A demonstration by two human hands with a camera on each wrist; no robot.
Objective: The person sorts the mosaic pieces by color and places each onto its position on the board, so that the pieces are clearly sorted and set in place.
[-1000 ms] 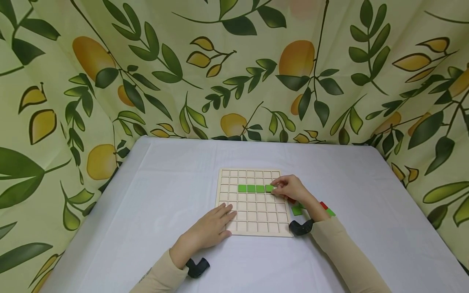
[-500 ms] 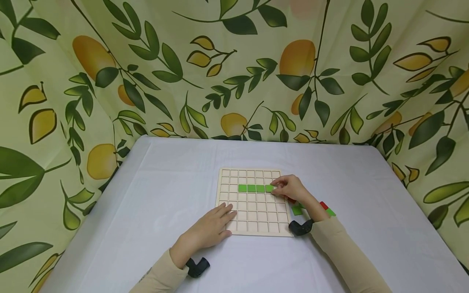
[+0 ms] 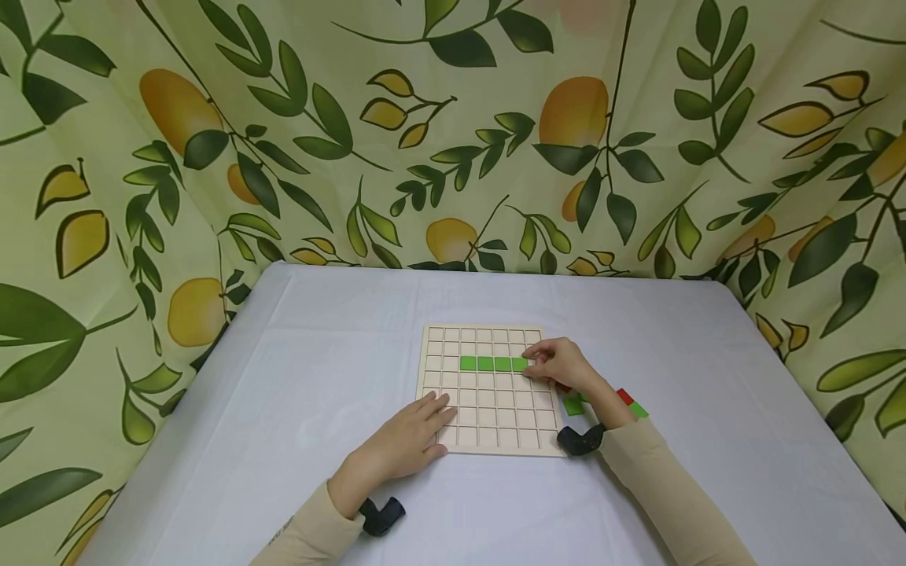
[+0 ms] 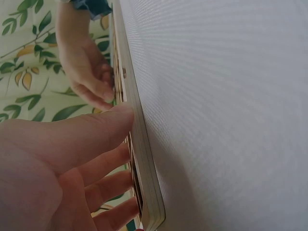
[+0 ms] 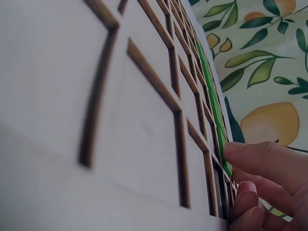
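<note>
On gridded board (image 3: 490, 399): right grip (image 3: 561, 364) pinching green tile (image 3: 520, 364).

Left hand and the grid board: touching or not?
Touching. The left wrist view shows it: the thumb tip of the left hand meets the near edge of the grid board, no gap visible.

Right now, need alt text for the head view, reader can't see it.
A person's right grip touches the right-end green tile in a row of four on a wooden grid board; the left grip rests at its near left corner. More red and green tiles lie right of the board on a white table, before a fruit-print curtain.
</note>
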